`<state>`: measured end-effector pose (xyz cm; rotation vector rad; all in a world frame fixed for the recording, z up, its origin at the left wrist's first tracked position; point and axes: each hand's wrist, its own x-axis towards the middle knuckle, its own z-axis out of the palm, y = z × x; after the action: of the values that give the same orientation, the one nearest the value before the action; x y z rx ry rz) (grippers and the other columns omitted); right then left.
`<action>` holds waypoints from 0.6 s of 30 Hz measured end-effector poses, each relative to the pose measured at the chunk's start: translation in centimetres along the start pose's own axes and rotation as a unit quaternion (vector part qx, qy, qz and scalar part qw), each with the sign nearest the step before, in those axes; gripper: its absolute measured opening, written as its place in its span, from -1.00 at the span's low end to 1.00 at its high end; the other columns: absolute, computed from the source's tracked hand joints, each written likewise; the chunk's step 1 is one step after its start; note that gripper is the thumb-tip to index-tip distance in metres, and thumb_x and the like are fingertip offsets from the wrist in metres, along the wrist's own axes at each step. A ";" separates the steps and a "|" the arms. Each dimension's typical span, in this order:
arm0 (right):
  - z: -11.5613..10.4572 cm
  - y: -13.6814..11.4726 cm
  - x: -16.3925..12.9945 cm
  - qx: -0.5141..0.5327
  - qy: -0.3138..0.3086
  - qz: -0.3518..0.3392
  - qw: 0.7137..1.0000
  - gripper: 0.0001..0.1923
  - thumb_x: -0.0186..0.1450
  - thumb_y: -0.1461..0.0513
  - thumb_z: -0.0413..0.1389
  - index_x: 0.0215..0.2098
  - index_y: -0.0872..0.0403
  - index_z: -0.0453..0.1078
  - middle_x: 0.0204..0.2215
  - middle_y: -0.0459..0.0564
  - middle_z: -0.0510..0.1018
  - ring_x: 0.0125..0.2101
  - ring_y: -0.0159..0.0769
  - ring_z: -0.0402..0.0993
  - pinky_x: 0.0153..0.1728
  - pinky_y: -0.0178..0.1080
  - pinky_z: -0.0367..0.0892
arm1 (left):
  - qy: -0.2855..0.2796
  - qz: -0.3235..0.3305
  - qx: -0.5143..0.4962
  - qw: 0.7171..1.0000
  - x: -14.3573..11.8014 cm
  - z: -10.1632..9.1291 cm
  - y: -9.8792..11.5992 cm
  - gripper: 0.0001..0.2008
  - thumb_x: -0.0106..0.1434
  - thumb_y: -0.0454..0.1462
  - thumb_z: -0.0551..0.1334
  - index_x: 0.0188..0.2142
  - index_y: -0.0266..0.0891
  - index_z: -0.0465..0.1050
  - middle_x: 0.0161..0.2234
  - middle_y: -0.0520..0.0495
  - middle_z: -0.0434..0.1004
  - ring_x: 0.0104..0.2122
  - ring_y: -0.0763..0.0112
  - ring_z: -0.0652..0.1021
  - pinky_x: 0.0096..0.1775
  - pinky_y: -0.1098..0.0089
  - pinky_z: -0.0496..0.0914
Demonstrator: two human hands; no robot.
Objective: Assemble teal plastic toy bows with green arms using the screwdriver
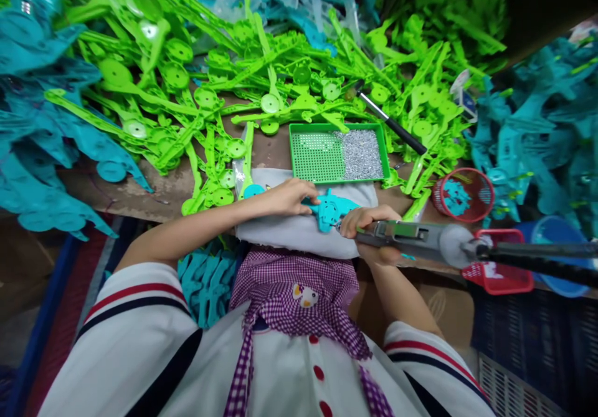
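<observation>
A blue plastic part (331, 210) lies on the white cloth (275, 235) in front of me. My left hand (295, 197) grips its left end between thumb and fingers. Wrapped around a grey power screwdriver (411, 235) is my right hand (374, 227). The tool's tip points left and reaches the right side of the blue part; whether it sits on a screw I cannot make out. Just beyond the part stands a green tray (317, 155) with small silver screws (363, 154) gathered in its right half.
Lime-green plastic arms (271, 62) heap across the back. Blue parts pile up at left (47, 136) and right (527, 130). A black-handled hammer (392, 118) lies behind the tray. At right stand a red round basket (483, 208), a red basket (507, 285) and a blue tub (560, 283).
</observation>
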<state>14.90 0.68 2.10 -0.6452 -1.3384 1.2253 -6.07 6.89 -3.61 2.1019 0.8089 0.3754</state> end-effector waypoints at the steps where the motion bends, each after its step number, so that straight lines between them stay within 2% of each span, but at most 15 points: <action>1: 0.0 -0.4 0.5 0.000 -0.004 0.004 1.000 -0.48 0.08 -0.30 0.23 -0.36 -0.07 0.49 -0.73 -0.16 0.43 -0.74 -0.26 0.36 -0.76 -0.21 0.31 | 0.000 0.001 0.000 1.000 0.0 0.1 -0.1 -0.83 0.17 -0.31 0.36 -0.21 -0.21 0.59 -0.12 -0.13 0.62 -0.11 0.28 0.57 -0.07 0.31 0.39; 4: 0.0 -1.9 3.6 -0.004 -0.003 -0.015 1.000 -0.39 0.17 -0.38 0.03 -0.36 -0.09 0.51 -0.76 -0.15 0.36 -0.79 -0.28 0.30 -0.80 -0.21 0.25 | 0.000 0.007 -0.001 1.000 0.1 0.1 -0.3 -0.83 0.17 -0.30 0.37 -0.20 -0.20 0.59 -0.12 -0.12 0.62 -0.11 0.28 0.57 -0.07 0.31 0.39; 6: 0.1 -1.9 6.7 -0.024 0.028 -0.040 0.999 -0.31 0.19 -0.43 -0.12 -0.39 -0.11 0.48 -0.73 -0.14 0.36 -0.76 -0.29 0.32 -0.75 -0.19 0.30 | 0.000 0.009 -0.001 1.000 0.0 0.0 -0.3 -0.81 0.17 -0.30 0.38 -0.19 -0.20 0.59 -0.10 -0.13 0.62 -0.10 0.27 0.57 -0.07 0.31 0.39; 7: 0.1 -1.3 8.4 -0.044 0.060 -0.046 0.996 -0.31 0.18 -0.44 -0.13 -0.40 -0.12 0.45 -0.70 -0.14 0.36 -0.72 -0.29 0.35 -0.70 -0.19 0.32 | -0.001 0.010 0.000 1.000 0.0 0.0 -0.3 -0.80 0.17 -0.30 0.38 -0.18 -0.21 0.59 -0.09 -0.13 0.62 -0.10 0.27 0.57 -0.06 0.31 0.39; 10: 0.3 2.0 13.1 -0.119 0.149 -0.053 0.980 -0.42 0.19 -0.36 0.03 -0.42 -0.06 0.35 -0.60 -0.14 0.38 -0.64 -0.34 0.39 -0.60 -0.21 0.31 | -0.002 0.005 0.002 1.000 -0.1 -0.2 0.0 -0.79 0.19 -0.31 0.37 -0.15 -0.23 0.58 -0.05 -0.17 0.61 -0.07 0.24 0.57 -0.04 0.29 0.40; 12: 0.4 4.8 15.5 -0.139 0.187 -0.051 0.971 -0.41 0.20 -0.35 0.01 -0.40 -0.04 0.32 -0.53 -0.12 0.42 -0.60 -0.34 0.40 -0.58 -0.20 0.30 | -0.007 0.003 0.003 1.000 -0.1 -0.3 0.1 -0.79 0.19 -0.31 0.37 -0.15 -0.25 0.58 -0.06 -0.19 0.61 -0.06 0.23 0.57 -0.03 0.29 0.40; 15: 0.2 8.0 17.4 -0.141 0.202 -0.045 0.968 -0.38 0.16 -0.38 -0.01 -0.36 -0.05 0.30 -0.49 -0.12 0.45 -0.53 -0.32 0.44 -0.53 -0.19 0.32 | -0.009 0.013 -0.002 1.000 -0.1 -0.3 0.1 -0.81 0.20 -0.32 0.36 -0.16 -0.24 0.57 -0.09 -0.17 0.61 -0.06 0.25 0.57 -0.04 0.30 0.40; 18: -0.2 9.5 17.8 -0.150 0.178 -0.035 0.972 -0.39 0.14 -0.39 0.02 -0.34 -0.08 0.31 -0.53 -0.16 0.43 -0.50 -0.33 0.45 -0.48 -0.18 0.35 | -0.003 0.021 -0.014 1.000 -0.1 -0.2 0.0 -0.83 0.21 -0.33 0.35 -0.17 -0.23 0.57 -0.11 -0.15 0.60 -0.08 0.27 0.58 -0.05 0.31 0.41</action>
<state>8.86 19.83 -0.13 -0.9741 -1.2367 0.8076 -6.23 6.99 -3.49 2.0955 0.7532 0.4002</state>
